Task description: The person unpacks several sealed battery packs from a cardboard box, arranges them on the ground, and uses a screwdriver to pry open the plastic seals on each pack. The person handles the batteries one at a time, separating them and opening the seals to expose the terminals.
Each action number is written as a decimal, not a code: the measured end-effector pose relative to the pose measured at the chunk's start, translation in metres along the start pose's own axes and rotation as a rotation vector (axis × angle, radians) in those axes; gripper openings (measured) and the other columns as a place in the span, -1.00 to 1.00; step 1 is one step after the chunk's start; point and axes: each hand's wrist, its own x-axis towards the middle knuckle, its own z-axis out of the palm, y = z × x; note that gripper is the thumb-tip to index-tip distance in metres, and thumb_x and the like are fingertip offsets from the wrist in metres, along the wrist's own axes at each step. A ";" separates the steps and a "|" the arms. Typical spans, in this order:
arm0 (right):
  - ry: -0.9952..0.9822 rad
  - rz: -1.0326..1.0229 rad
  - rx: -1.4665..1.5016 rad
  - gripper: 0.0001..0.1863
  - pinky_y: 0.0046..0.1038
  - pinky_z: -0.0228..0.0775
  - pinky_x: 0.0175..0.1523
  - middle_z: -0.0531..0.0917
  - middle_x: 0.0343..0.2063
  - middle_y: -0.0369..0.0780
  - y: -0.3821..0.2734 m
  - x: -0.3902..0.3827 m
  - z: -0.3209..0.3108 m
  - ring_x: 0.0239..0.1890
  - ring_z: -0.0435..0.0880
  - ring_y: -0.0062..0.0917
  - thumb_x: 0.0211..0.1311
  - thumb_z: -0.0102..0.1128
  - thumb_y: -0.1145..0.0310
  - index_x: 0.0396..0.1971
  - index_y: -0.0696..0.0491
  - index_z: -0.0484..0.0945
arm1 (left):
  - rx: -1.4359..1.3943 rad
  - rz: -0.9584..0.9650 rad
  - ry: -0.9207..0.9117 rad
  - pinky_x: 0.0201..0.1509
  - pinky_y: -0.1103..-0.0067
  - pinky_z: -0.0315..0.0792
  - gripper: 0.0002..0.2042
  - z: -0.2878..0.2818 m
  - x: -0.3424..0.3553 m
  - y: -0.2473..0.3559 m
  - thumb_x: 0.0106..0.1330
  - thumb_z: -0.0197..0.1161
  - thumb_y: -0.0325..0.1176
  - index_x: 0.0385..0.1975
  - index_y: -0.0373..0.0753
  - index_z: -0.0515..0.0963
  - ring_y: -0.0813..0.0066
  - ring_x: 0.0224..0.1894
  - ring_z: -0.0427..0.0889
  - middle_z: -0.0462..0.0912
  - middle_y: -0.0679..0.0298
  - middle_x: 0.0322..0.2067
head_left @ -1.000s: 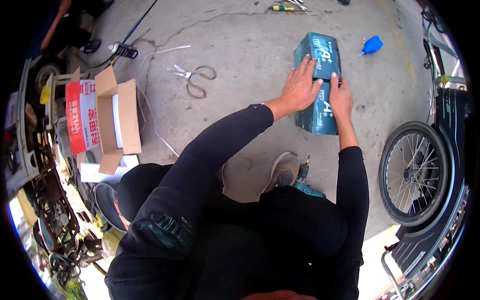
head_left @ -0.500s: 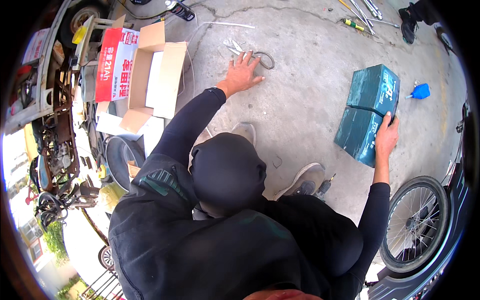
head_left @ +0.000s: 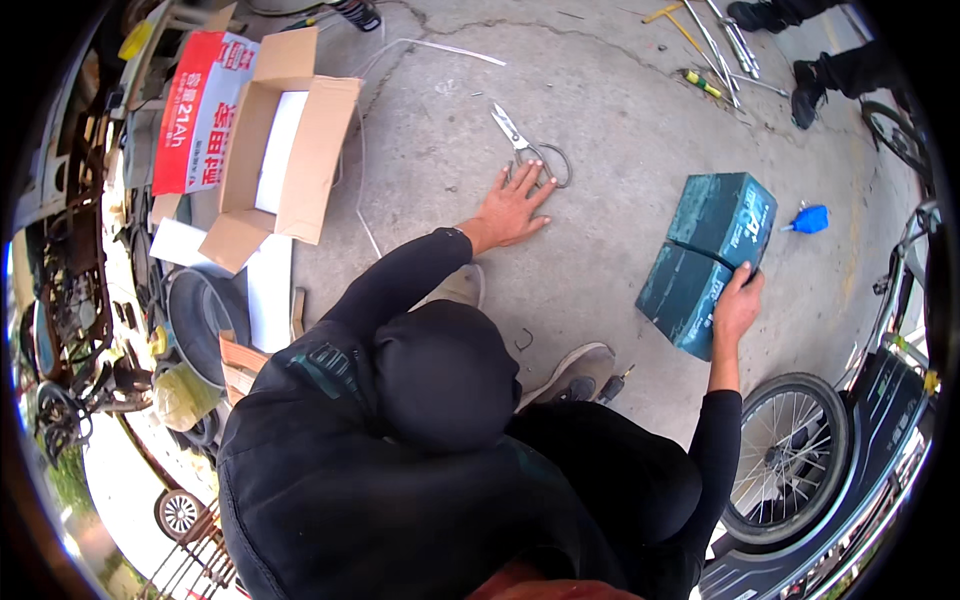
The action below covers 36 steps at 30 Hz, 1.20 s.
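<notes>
My left hand point(head_left: 510, 207) lies palm down over the concrete with its fingers spread. Its fingertips reach the near handle loop of a pair of scissors point(head_left: 518, 140), whose metal blades point away from me. On the right, my right hand point(head_left: 737, 308) grips the near right edge of a pair of dark green battery blocks point(head_left: 690, 260). The thumb lies on the labelled side, and the other fingers are mostly hidden behind the edge. The two blocks sit side by side, their tops scuffed.
An open cardboard box point(head_left: 300, 150) stands left, by a black tub point(head_left: 205, 325). Beyond the batteries lies a blue bulb-shaped thing point(head_left: 810, 219). Metal tools point(head_left: 725, 60) and another person's shoes point(head_left: 806, 95) are at far right. A spoked wheel point(head_left: 785, 455) is near right.
My left hand has drawn back toward me from over the scissors, which now show more fully. My right hand keeps its grip on the batteries. The whole view has shifted.
</notes>
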 end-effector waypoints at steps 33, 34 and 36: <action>-0.004 0.019 0.145 0.17 -0.08 0.32 0.28 0.38 0.22 0.11 -0.028 -0.077 -0.040 0.21 0.42 -0.04 -0.16 0.60 0.02 0.36 0.33 0.15 | -0.094 0.212 0.169 -0.11 0.18 0.59 -0.38 -0.139 0.282 0.253 0.32 0.11 0.24 -0.08 -0.32 0.54 -0.09 -0.19 0.73 0.70 -0.09 -0.25; -0.016 -0.013 0.147 0.16 -0.09 0.33 0.27 0.39 0.21 0.09 -0.025 -0.075 -0.043 0.20 0.43 -0.06 -0.17 0.60 0.02 0.36 0.32 0.16 | -0.090 0.186 0.189 -0.13 0.19 0.60 -0.40 -0.141 0.275 0.247 0.33 0.11 0.23 -0.10 -0.31 0.54 -0.09 -0.20 0.73 0.71 -0.09 -0.26; -0.046 -0.138 0.163 0.14 -0.12 0.34 0.27 0.43 0.19 0.03 -0.007 -0.073 -0.046 0.21 0.45 -0.12 -0.21 0.61 0.01 0.35 0.27 0.23 | -0.109 0.104 0.173 -0.14 0.19 0.61 -0.39 -0.141 0.256 0.232 0.37 0.07 0.23 -0.09 -0.34 0.51 -0.08 -0.20 0.74 0.71 -0.12 -0.26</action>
